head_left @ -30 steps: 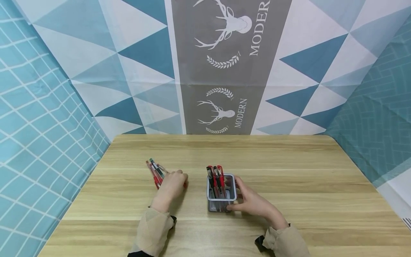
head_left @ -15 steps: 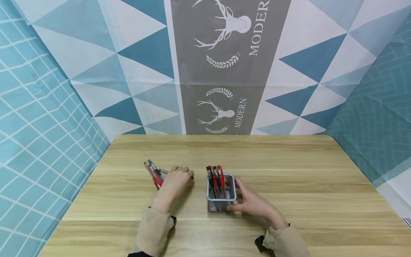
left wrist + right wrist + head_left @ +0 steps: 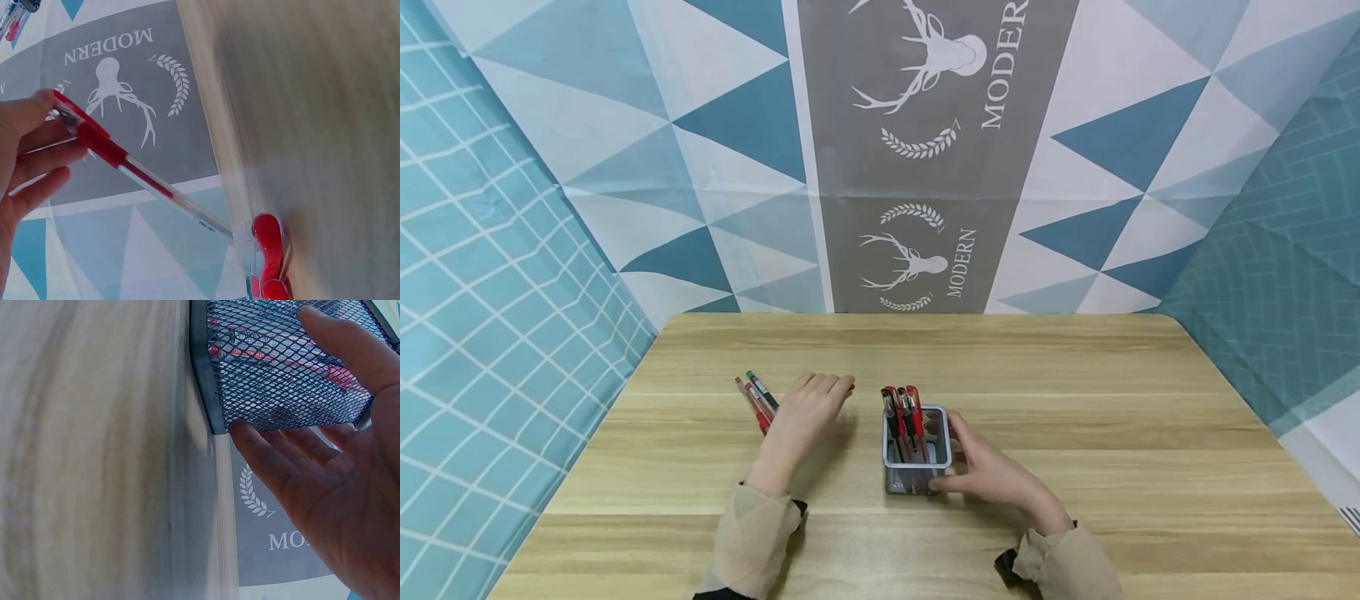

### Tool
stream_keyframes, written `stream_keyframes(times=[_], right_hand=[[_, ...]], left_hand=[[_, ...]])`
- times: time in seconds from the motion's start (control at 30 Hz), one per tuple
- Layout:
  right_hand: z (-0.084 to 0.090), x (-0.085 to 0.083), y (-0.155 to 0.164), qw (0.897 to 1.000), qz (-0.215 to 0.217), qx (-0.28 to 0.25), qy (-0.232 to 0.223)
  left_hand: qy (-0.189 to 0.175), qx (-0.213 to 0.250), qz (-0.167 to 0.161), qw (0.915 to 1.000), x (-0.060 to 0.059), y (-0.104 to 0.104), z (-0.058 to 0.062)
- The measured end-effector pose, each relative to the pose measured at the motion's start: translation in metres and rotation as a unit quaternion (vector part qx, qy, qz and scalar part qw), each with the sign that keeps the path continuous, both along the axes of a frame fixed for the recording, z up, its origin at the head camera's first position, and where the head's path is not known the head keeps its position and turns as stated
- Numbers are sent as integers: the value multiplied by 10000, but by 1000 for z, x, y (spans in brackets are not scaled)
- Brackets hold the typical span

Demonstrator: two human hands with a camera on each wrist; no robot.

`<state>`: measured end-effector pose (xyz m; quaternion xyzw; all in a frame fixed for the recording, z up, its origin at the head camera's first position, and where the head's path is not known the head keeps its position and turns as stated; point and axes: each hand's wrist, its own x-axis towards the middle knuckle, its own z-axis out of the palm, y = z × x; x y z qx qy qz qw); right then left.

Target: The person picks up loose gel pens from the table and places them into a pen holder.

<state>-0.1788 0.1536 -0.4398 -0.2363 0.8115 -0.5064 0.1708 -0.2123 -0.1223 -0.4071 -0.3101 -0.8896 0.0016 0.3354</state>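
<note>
Between the left hand's [image 3: 22, 162] thumb and fingers sits a red pen [image 3: 119, 159], pinched right at its back end, with the rest of it sticking out past the fingertips and the red cap end farthest from the hand. From the head view that hand [image 3: 805, 412] sits just off the table's [image 3: 1075, 392] middle toward the left edge, fingers fairly straight and close together, and you can barely see the pen under it. Right beside it, on the side toward the left edge, lie a few loose pens [image 3: 757, 393], red ones plus a green one, in a tight bunch.

Over on the other side, the right hand [image 3: 988, 471] has its fingers curled loosely round the mesh pen cup [image 3: 917, 454], thumb on the near side, fingertips on the far right wall. The wrist view shows the fingers [image 3: 275, 456] lying against the mesh near its base, a bit spread. The cup stands upright about mid-table with several red pens [image 3: 902, 412] poking out of its left half.

My take on handling: the pen looks light, stiff and smooth plastic, so it'll probably slip or swing if held only by the tip. Grabbing nearer the middle of the barrel seems safer. The cup looks light too, so it could likely tip or slide without that steadying hand.
</note>
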Motion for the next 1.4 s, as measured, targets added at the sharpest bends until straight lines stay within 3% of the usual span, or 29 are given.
stream_keyframes(times=[0.23,0.4,0.53,1.17,1.3,1.4], right_hand=[[0,0,0,10000,-4,-32,-27],[-1,-1,0,10000,-28,0,-49],[-1,-1,0,10000,-39,16,-62],[1,-1,0,10000,-21,31,67],[2,-1,0,10000,-39,39,69],[2,0,0,10000,-39,26,63]], left_hand=[[488,762,-377,9952,2,1,7],[766,1289,-361,9880,6,6,18],[804,1566,-334,9838,11,9,27],[991,2745,-799,9531,32,16,52],[1188,3003,-903,9421,35,18,56],[1518,3299,-1054,9258,36,19,59]])
